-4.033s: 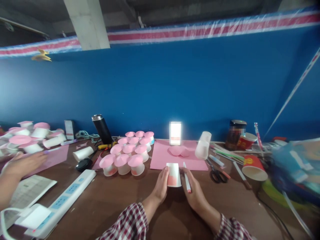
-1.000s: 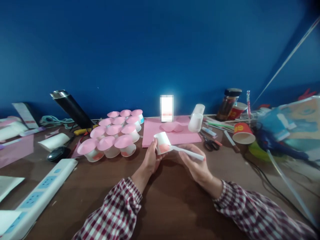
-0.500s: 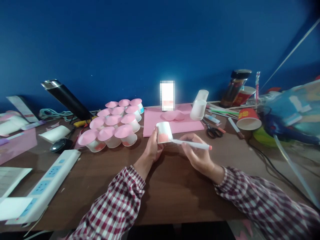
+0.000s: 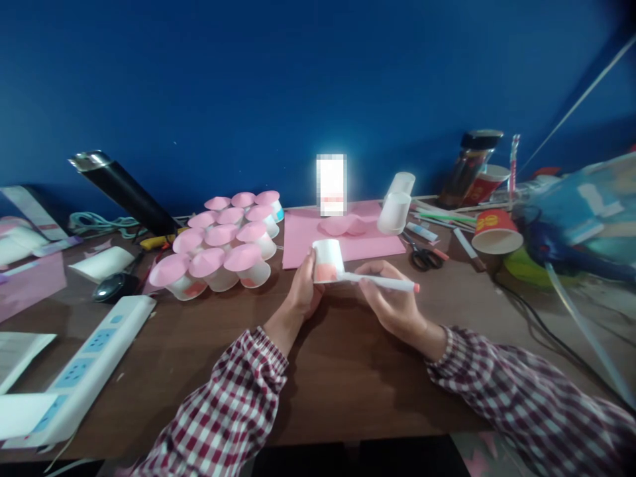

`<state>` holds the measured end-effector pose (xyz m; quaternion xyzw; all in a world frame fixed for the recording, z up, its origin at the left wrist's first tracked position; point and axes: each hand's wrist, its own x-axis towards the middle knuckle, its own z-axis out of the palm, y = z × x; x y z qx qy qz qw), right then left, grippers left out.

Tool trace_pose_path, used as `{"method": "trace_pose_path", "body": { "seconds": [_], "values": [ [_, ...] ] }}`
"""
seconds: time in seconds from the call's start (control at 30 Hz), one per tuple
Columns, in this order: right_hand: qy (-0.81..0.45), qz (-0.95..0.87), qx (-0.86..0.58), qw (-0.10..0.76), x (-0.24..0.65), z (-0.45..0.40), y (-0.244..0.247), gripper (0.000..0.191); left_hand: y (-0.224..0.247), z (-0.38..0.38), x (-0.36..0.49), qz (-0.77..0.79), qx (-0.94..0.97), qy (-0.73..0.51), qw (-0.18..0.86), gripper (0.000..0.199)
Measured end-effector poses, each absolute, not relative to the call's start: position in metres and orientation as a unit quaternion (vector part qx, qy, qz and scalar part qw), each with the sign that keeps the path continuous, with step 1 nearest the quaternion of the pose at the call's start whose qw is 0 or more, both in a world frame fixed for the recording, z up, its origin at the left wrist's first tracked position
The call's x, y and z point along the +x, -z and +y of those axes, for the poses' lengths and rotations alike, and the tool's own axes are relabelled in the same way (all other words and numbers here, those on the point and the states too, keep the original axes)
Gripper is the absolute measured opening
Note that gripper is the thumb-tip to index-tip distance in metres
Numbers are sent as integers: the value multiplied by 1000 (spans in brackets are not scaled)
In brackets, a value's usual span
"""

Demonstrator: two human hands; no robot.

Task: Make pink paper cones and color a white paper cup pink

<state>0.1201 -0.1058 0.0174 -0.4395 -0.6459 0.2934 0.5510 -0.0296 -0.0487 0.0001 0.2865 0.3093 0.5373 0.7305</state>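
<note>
My left hand [image 4: 301, 291] is closed round a small white paper cup [image 4: 328, 253], held upside down above the table. An orange-pink patch covers part of the cup's lower side. Between the fingers of my right hand [image 4: 390, 301] is a white marker [image 4: 385, 281] with an orange end, its tip at the cup's lower edge by the patch. Behind the cup lies a stack of pink paper [image 4: 298, 238] with round pink cutouts [image 4: 340, 225] on it. Left of my hands stand several upturned cups topped with pink paper cones [image 4: 242, 257].
Stacked white cups [image 4: 395, 212] stand at the back right, near black-handled scissors [image 4: 424, 257]. A red paper cup [image 4: 495, 232] lies farther right, beside a black cable. A power strip [image 4: 94, 358], a computer mouse [image 4: 116, 286] and a black flask [image 4: 126, 189] occupy the left side.
The marker's tip has shifted slightly left along the cup's lower edge, and the orange-pink patch looks a little wider. Both hands keep their grips. The view has moved slightly.
</note>
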Motion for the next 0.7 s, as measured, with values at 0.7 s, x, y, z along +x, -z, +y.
{"method": "trace_pose_path", "body": {
  "seconds": [0.7],
  "values": [
    [-299, -666, -434, 527, 122, -104, -17, 6, 2, -50, -30, 305, 293, -552, 718, 45]
  ]
}}
